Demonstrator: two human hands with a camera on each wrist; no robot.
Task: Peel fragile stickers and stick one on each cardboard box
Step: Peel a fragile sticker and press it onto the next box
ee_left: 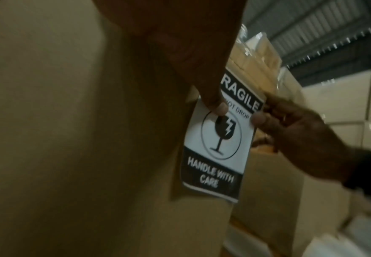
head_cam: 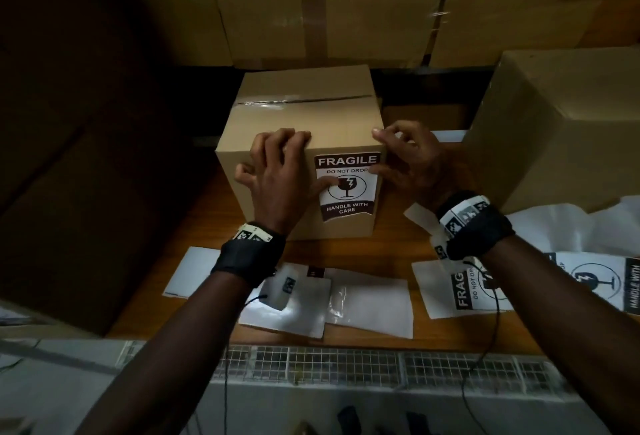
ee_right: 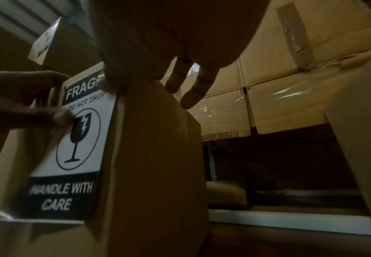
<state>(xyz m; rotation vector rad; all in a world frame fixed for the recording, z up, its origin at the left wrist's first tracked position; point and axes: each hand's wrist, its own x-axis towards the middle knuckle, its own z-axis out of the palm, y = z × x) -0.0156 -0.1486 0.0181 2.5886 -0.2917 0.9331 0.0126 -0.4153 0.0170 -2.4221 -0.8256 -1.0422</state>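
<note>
Sticker (head_cam: 347, 186), thin, limp and likely quick to crease, lies on the near face of the cardboard box (head_cam: 298, 115) on the counter (head_cam: 398, 254), left hand (head_cam: 277, 174) thumb pressing its middle, right hand (head_cam: 412, 160) thumb pressing its right edge, neither hand gripping it.

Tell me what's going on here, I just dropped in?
A person is sticking a fragile sticker onto the front face of a small cardboard box on the wooden table. The left hand presses its thumb on the sticker's middle; the right hand presses the upper right edge. The bottom edge isn't flat yet. More stickers and backing sheets lie nearby.
</note>
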